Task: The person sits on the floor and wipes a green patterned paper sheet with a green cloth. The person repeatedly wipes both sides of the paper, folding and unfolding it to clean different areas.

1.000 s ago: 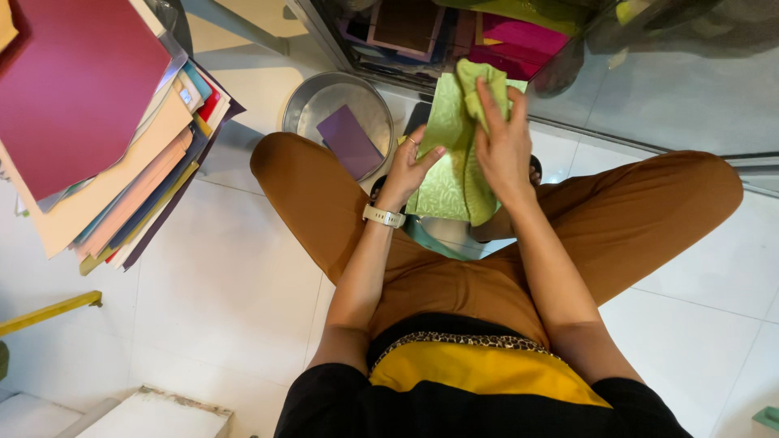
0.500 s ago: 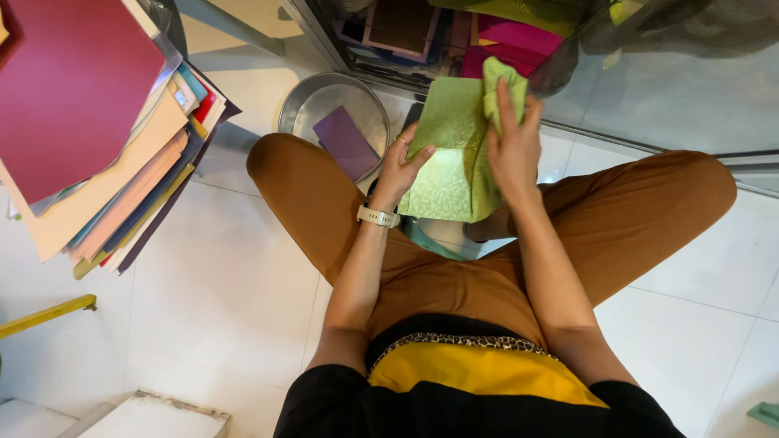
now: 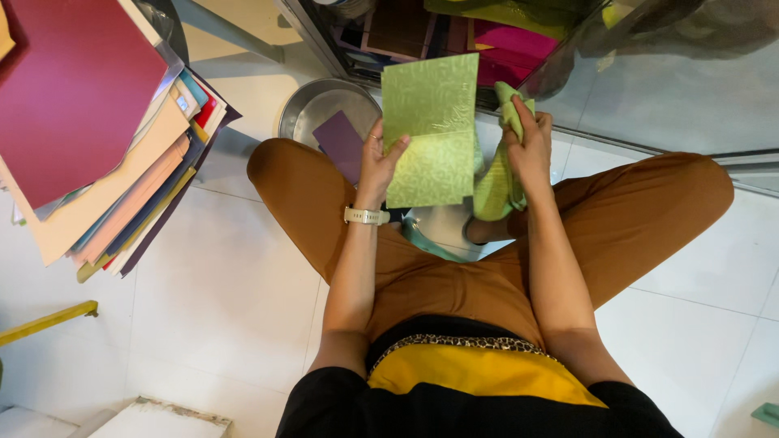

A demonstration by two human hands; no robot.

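Seated cross-legged on white tile floor (image 3: 219,308). Left hand (image 3: 378,162) raised over the left knee, wrist bent back, watch (image 3: 366,216) on it; thumb and fingers pinch the left edge of a green embossed card (image 3: 430,130), held upright and facing the camera. Right hand (image 3: 529,146) level with it, forearm angled up from the lap, fist pressed together around a bunched green cloth (image 3: 497,182) just beside the card's right edge. Metal bowl (image 3: 316,105) behind; stacked coloured sheets (image 3: 97,138) far left.
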